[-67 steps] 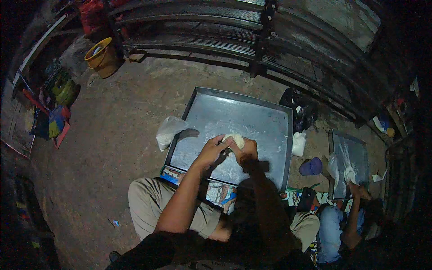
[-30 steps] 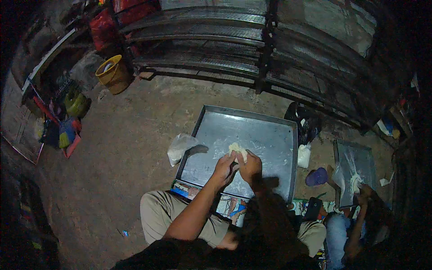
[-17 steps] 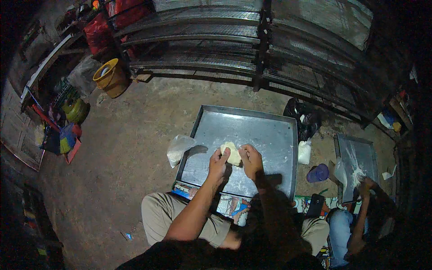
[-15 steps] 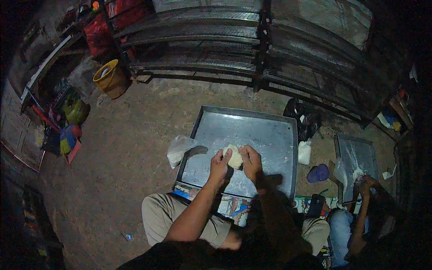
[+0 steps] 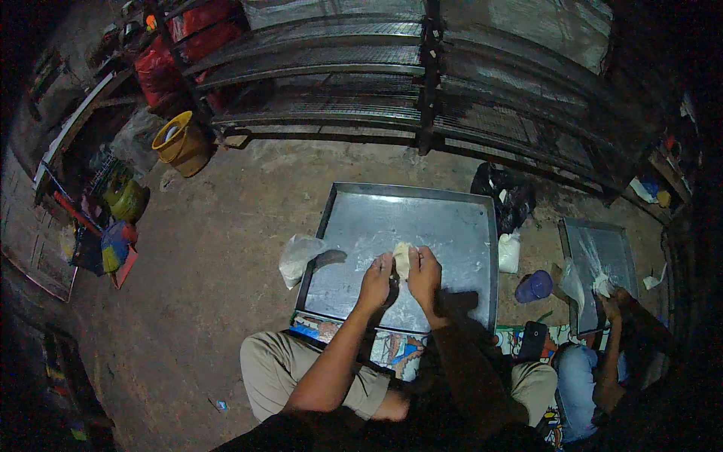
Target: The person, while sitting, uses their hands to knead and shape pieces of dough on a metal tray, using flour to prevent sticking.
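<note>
A pale piece of dough point(image 5: 402, 261) is held up between my hands over a large metal tray point(image 5: 422, 203) dusted with white powder. My left hand point(image 5: 375, 285) is closed at the dough's left edge, thumb and fingers pinched there. On the other side my right hand point(image 5: 424, 277) grips the dough, its fingers bent around the edge. The dough is seen nearly edge-on, and its far side is hidden. A clear plastic bag point(image 5: 295, 260) with pale contents lies at the tray's left rim.
To the right are a white packet point(image 5: 509, 253), a purple container point(image 5: 534, 287), a black plastic bag point(image 5: 503, 197) and a phone point(image 5: 533, 340). Another person's hands point(image 5: 616, 300) handle something white over a smaller tray point(image 5: 576, 252). Metal racks point(image 5: 324, 83) and a yellow bucket point(image 5: 182, 147) stand behind.
The dough has turned from facing upward to nearly edge-on, and my hands have come closer together. The other person's hands hold a white lump more plainly. The view has shifted slightly.
</note>
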Motion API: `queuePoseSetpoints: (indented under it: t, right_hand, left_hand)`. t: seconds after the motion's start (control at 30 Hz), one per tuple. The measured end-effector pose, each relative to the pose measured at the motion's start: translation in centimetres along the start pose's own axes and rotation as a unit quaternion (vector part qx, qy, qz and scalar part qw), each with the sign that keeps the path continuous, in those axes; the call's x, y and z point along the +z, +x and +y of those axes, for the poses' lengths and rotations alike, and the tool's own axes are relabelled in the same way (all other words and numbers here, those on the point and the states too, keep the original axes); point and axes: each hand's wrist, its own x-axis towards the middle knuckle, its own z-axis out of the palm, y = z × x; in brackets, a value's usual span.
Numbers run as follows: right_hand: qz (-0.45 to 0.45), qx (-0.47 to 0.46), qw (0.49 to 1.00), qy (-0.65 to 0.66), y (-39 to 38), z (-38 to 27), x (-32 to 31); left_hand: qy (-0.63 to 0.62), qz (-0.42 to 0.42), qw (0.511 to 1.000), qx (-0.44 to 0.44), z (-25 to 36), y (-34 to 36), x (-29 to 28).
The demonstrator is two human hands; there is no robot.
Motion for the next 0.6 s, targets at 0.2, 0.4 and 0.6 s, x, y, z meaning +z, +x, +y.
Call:
queuePoseSetpoints:
  t: [0.2,0.4,0.6]
  right_hand:
    - [-0.272,0.052,0.935,0.221,0.5,0.0,-0.8]
    - [-0.187,0.091,0.910,0.359,2.4,-0.8,-4.4]
    - [-0.240,0.248,0.697,0.628,0.8,-1.0,-1.9]
  left_hand:
    - [-0.306,-0.038,0.938,-0.158,-0.9,0.5,-0.2]
    - [-0.409,0.003,0.885,-0.222,-1.7,1.1,-1.9]
    - [-0.421,-0.077,0.883,-0.192,0.7,-0.5,0.3]
